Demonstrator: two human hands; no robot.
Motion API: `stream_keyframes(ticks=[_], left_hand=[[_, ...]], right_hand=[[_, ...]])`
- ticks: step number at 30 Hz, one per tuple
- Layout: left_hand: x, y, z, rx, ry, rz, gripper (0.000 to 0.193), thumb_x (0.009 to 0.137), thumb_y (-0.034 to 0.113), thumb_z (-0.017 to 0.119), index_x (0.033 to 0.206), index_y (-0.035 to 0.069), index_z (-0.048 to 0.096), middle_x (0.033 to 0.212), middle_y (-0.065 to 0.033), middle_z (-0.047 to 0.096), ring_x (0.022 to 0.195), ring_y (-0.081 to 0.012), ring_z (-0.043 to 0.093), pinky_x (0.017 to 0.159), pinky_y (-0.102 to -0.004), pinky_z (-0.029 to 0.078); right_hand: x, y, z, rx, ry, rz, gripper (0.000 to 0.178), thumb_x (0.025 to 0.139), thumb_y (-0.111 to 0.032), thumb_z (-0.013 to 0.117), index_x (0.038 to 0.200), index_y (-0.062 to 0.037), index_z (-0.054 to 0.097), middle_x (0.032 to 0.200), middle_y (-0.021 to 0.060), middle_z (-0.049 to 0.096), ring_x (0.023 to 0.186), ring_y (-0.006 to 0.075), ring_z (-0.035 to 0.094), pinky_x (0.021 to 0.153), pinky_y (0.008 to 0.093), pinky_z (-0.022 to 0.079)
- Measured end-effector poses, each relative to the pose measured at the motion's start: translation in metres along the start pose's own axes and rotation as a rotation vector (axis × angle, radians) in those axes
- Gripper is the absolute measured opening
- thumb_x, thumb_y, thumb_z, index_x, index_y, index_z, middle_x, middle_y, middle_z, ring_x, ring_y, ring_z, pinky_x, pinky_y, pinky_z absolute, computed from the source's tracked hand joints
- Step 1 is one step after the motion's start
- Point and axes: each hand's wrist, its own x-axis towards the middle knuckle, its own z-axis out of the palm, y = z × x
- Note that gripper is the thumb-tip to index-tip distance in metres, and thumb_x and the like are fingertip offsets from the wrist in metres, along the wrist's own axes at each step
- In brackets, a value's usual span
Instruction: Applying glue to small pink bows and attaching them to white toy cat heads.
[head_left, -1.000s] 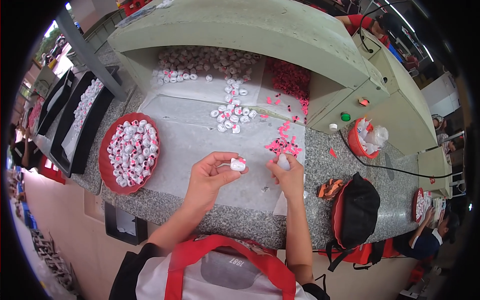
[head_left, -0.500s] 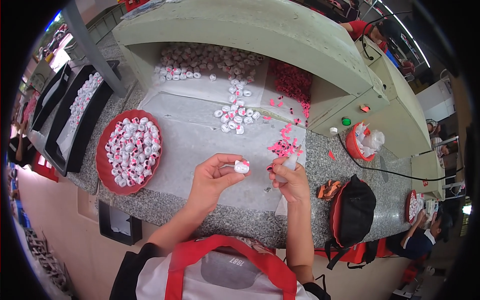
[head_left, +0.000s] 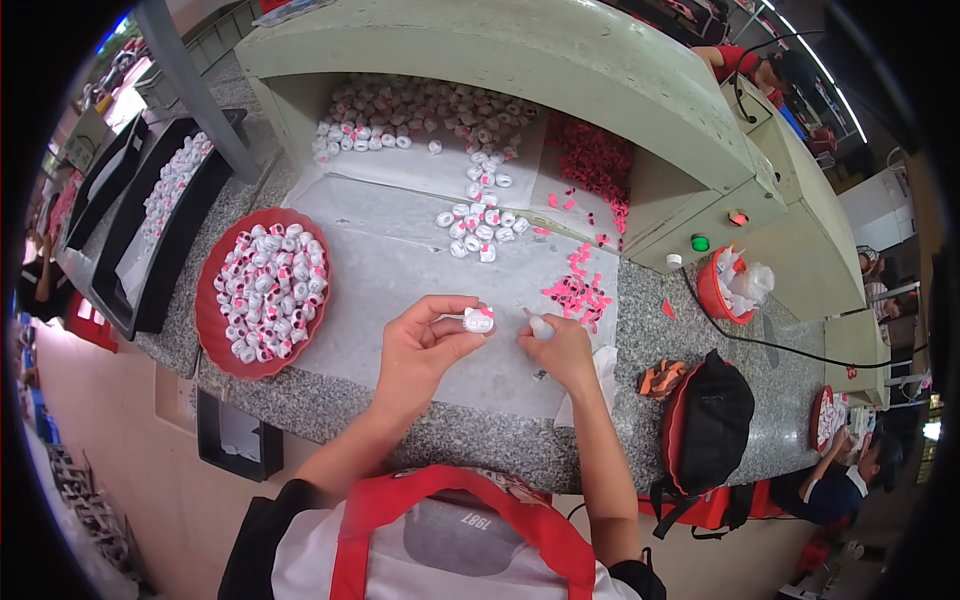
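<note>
Between the thumb and fingers of my left hand point(head_left: 415, 355) is a small white cat-head figure point(head_left: 479, 320) with a pink bow. My right hand point(head_left: 560, 352) grips a small translucent squeeze bottle point(head_left: 541, 327), its narrow tip pointing toward the figure but apart from it. Both hands are above the white sheet point(head_left: 380, 260) on the worktop. Beyond the right hand lies a scatter of small pink and black pieces point(head_left: 578, 295). A cluster of similar white heads point(head_left: 480, 230) lies farther back in the middle.
A red scalloped bowl point(head_left: 212, 335) full of white heads stands at left, beside black trays point(head_left: 120, 300). A pale green metal housing point(head_left: 500, 45) arches over heaps of parts. At right are a red basket point(head_left: 710, 292), a cable point(head_left: 760, 348) and a black bag point(head_left: 712, 425).
My right hand has shifted left, turning the bottle's tip from away toward the figure. The left hand keeps the figure in nearly the same place. The whole view has shifted slightly.
</note>
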Motion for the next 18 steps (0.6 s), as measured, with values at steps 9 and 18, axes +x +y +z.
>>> stream_keyframes(ticks=[9, 18], left_hand=[[0.001, -0.002, -0.014, -0.002, 0.061, 0.021, 0.032, 0.073, -0.010, 0.058, 0.103, -0.005, 0.050, 0.096, -0.0130, 0.059, 0.087, -0.0184, 0.060, 0.077, -0.0259, 0.048], [-0.001, -0.004, -0.012, 0.035, 0.063, 0.017, 0.030, 0.073, -0.008, 0.059, 0.102, -0.005, 0.052, 0.098, -0.0116, 0.059, 0.085, -0.0125, 0.059, 0.075, -0.0217, 0.047]], right_hand=[[-0.012, -0.014, 0.011, -0.253, 0.353, 0.143, 0.037, 0.061, -0.034, 0.072, 0.083, -0.0049, 0.064, 0.073, 0.0154, 0.062, 0.068, 0.0269, 0.061, 0.064, 0.0362, 0.046], [-0.012, -0.015, 0.009, 0.064, 0.390, -0.068, 0.019, 0.068, -0.018, 0.067, 0.078, -0.0019, 0.061, 0.060, 0.0082, 0.058, 0.053, 0.0175, 0.057, 0.049, 0.0265, 0.043]])
